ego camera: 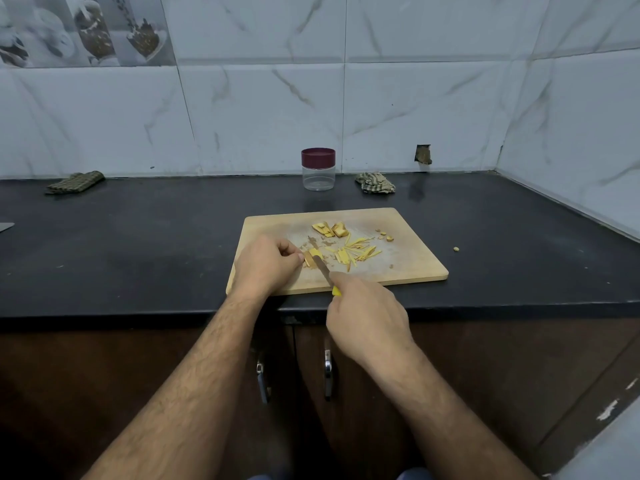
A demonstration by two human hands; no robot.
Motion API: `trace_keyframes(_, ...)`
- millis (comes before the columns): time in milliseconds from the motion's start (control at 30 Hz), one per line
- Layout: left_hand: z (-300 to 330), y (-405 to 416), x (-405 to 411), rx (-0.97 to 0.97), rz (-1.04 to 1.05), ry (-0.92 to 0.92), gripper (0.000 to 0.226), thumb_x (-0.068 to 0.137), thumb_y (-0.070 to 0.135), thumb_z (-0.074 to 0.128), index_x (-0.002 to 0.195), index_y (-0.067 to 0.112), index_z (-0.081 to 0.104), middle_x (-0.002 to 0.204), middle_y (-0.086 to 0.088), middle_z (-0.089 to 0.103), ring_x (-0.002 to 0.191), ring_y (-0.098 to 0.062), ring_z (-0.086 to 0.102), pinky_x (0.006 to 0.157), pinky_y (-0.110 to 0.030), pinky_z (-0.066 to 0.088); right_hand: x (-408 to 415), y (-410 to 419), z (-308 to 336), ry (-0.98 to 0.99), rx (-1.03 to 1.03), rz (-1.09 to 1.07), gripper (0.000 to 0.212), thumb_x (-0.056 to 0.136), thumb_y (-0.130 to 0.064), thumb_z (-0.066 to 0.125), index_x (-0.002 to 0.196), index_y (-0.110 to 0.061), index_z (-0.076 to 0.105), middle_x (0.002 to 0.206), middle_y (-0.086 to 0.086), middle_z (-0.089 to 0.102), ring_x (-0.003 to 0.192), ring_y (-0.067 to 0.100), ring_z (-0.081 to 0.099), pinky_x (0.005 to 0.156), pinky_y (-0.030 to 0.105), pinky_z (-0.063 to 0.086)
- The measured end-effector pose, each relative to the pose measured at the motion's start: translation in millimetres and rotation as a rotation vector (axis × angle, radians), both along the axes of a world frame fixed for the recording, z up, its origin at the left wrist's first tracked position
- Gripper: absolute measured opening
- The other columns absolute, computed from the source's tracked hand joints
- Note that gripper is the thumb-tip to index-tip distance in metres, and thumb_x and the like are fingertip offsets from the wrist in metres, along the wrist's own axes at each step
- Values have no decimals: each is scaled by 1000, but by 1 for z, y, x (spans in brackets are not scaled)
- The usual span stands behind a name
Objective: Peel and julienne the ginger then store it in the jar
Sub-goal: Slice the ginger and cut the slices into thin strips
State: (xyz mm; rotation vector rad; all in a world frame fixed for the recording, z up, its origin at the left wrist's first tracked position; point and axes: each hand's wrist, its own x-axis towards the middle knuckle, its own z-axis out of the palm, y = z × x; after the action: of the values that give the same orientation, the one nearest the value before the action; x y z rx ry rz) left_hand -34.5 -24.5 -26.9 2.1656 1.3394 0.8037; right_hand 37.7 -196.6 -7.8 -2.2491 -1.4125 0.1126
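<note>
A wooden cutting board (408, 268) lies on the black counter. My left hand (265, 263) pinches a small slab of peeled ginger (313, 253) against the board with curled fingertips. My right hand (367, 317) grips a yellow-handled knife (323, 270), and its blade crosses the ginger slab. Thin ginger strips (356, 252) lie in a loose pile right of the blade. Thicker ginger slices (330, 229) sit further back on the board. A clear jar (318, 174) with a maroon lid (318, 157) on it stands behind the board near the wall.
Small ginger scraps (386, 236) lie near the board's right side, and one bit (456, 249) sits on the counter. A checked cloth (75, 182) lies at back left, another (374, 182) right of the jar. Cabinet handles (328, 374) hang below the counter edge.
</note>
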Motion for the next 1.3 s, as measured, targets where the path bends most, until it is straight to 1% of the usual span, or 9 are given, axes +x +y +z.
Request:
trace_keyframes(100,-1,2,-1,-1,-4,-22,20,90,27,61,72,30,71,84,19,68,86,-5,59,70,-25,44,6,-4,2,83,-4,4,45,98,-19,42,142,-30,48,119,-2,63,102,20,56,74,32,47)
trace_keyframes(167,-1,2,-2,-9,9,-71,18,90,23,58,83,29,73,86,18,66,86,-5,56,69,-23,40,8,-6,5,99,5,8,44,98,-19,42,140,-29,49,116,-2,63,100,19,56,76,33,50)
trace_keyframes(267,0,2,-3,-11,48,-120,23,91,19,55,102,28,73,94,12,64,91,-9,54,77,-22,37,4,-7,7,48,46,16,45,98,-19,41,140,-31,47,113,-2,63,101,21,57,76,34,50)
trace_keyframes(367,-1,2,-3,-17,74,-167,28,90,16,52,108,25,72,100,8,66,96,-13,55,80,-24,38,-7,-1,6,-8,64,59,48,97,-19,41,143,-33,44,114,0,64,101,24,57,73,34,45)
trace_keyframes(567,-1,1,-5,-12,95,-203,28,90,16,52,109,21,72,109,5,70,107,-18,59,88,-29,44,-11,16,-2,-83,23,63,44,93,-12,46,133,-29,52,97,0,62,79,21,46,65,32,37)
trace_keyframes(767,-5,4,-5,11,104,-179,28,89,20,53,111,23,71,105,6,69,104,-18,59,86,-29,44,12,8,-3,-60,23,-44,55,93,-13,44,145,-33,45,108,1,66,92,23,57,67,32,41)
trace_keyframes(867,-5,4,-5,6,103,-167,28,89,21,53,110,25,70,102,6,69,103,-19,59,86,-30,45,21,2,-2,-32,27,-82,62,93,-13,42,150,-38,35,105,-1,66,85,20,49,66,31,40)
trace_keyframes(1133,-5,2,-5,17,105,-158,26,88,23,53,107,26,70,105,6,69,104,-19,59,89,-32,47,17,8,1,-15,40,-70,59,92,-12,43,147,-34,42,112,-1,66,101,23,59,68,31,41)
trace_keyframes(1300,-6,2,-5,24,101,-150,26,89,23,53,108,25,71,106,5,70,104,-19,60,87,-31,46,25,9,2,0,13,-103,64,91,-10,43,150,-35,37,110,-1,66,92,20,55,68,30,41)
